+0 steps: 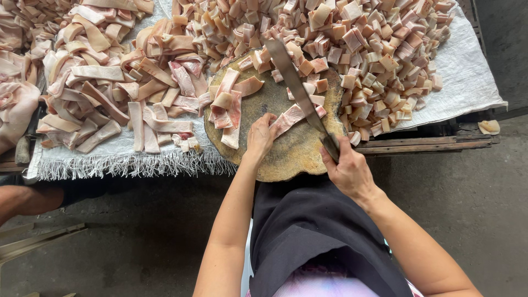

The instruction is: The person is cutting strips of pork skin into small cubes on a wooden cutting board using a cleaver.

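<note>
Counter point(473, 82) under white woven sheet, grey concrete floor near. Meat strip point(294, 114) lies mid round wooden chopping block point(286, 157). Left hand point(260, 136) presses strip flat, fingers curled on it. Right hand point(349, 170) closed round handle of long knife point(297, 88), blade angled across strip. Small strip pile point(228, 110) on block's left. Cut cubes point(363, 49) heaped far right; long strips point(104, 82) heaped left.

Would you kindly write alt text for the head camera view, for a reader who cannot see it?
Seen from above, a person's right hand holds a long knife over a round wooden chopping block, while the left hand steadies a strip of raw meat. Long strips lie piled left, small cubes right, on white cloth.
</note>
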